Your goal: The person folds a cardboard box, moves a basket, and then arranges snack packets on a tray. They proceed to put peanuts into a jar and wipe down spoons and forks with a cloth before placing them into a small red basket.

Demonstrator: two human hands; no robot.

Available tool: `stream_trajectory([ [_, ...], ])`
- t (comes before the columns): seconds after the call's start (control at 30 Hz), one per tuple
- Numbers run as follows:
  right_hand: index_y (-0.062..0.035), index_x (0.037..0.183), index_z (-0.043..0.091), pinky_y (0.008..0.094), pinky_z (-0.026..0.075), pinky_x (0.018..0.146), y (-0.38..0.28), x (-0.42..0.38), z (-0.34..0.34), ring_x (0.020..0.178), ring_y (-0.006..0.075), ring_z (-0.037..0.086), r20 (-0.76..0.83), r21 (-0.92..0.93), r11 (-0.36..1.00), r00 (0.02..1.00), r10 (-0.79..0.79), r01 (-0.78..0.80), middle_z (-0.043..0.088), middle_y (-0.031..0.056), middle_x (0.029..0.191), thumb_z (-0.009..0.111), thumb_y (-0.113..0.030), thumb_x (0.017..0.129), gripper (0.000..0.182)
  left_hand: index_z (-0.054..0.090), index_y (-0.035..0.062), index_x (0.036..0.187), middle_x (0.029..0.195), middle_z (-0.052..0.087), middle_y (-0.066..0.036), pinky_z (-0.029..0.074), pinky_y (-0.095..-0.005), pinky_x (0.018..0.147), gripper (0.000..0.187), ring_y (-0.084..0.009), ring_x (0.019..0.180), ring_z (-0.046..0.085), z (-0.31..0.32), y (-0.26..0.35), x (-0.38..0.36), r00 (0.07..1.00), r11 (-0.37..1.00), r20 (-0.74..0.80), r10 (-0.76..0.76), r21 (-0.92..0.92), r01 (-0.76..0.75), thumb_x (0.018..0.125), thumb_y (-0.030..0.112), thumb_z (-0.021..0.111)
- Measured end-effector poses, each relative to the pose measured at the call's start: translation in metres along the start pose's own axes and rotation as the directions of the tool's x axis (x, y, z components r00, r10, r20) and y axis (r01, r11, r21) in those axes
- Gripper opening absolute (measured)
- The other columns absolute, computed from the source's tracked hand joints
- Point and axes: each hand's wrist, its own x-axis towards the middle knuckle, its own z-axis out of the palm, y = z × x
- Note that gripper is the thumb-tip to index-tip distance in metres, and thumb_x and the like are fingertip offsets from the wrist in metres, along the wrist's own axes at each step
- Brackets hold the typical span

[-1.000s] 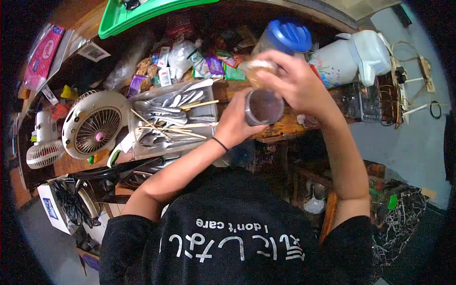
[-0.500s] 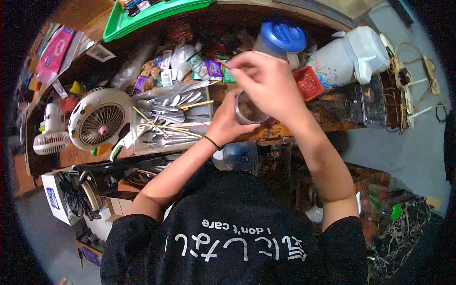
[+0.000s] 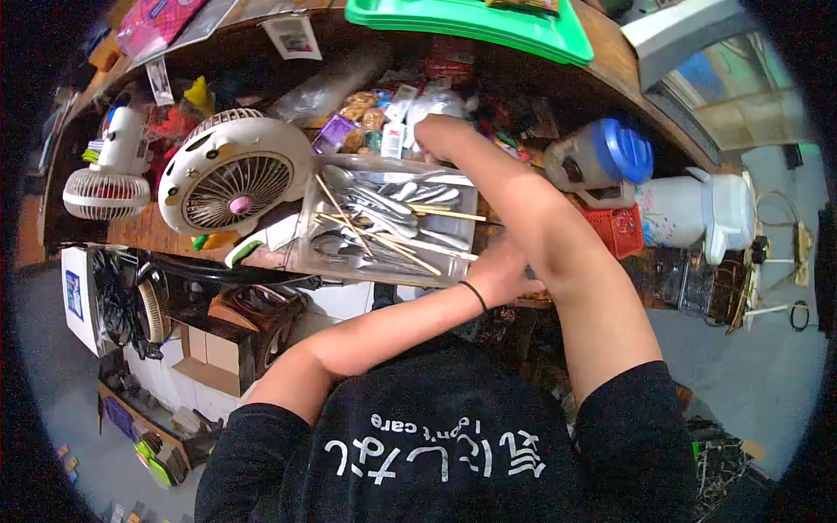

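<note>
My left hand [image 3: 500, 272], with a black band at the wrist, is curled low at the table's front edge, just right of the cutlery tray [image 3: 307, 248]. The clear glass it was wrapped round is now mostly hidden behind my right forearm. My right hand [image 3: 443, 138] reaches across to the back of the table, beside a clear plastic bag [image 3: 429, 103] and small packets. Its fingertips point down and are hidden, so what they touch does not show. Spoons, forks and wooden chopsticks [image 3: 410, 253] lie in the tray.
A white fan [image 3: 240, 174] and a smaller fan [image 3: 106, 193] stand at left. On the right are a blue-lidded container [image 3: 623, 150], a red basket [image 3: 617, 228] and a white flowered thermos [image 3: 676, 211]. A green tray [image 3: 471, 26] sits on the shelf behind.
My right hand has moved from above the glass to the packets farther back and left. The view has swung right, and my right forearm now covers the glass.
</note>
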Motion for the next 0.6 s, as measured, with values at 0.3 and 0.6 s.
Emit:
stream_trajectory([
  [0.3, -0.0034, 0.094, 0.071, 0.0420, 0.055, 0.075, 0.006, 0.004, -0.002, 0.093, 0.0334, 0.067, 0.050, 0.051, 0.997, 0.997, 0.054, -0.057, 0.067, 0.0180, 0.104, 0.066, -0.007, 0.074, 0.021, 0.056, -0.0001, 0.111, 0.111, 0.058, -0.020, 0.043, -0.0452, 0.093, 0.057, -0.0388, 0.107, 0.053, -0.032, 0.026, -0.002, 0.985, 0.991, -0.115, 0.125, 0.067, -0.118, 0.071, 0.034, 0.077],
  [0.6, -0.0110, 0.094, 0.065, 0.0363, 0.050, 0.066, 0.046, -0.003, 0.021, 0.075, 0.0259, 0.065, -0.186, 0.448, 0.894, 0.976, 0.114, -0.019, 0.068, 0.0112, 0.085, 0.070, -0.016, 0.069, 0.025, 0.060, -0.0005, 0.085, 0.081, 0.060, -0.019, 0.046, -0.0413, 0.068, 0.014, -0.0365, 0.076, 0.058, -0.184, 0.010, 0.007, 0.841, 0.893, -0.531, 0.102, 0.422, 0.158, 0.083, 0.013, 0.063],
])
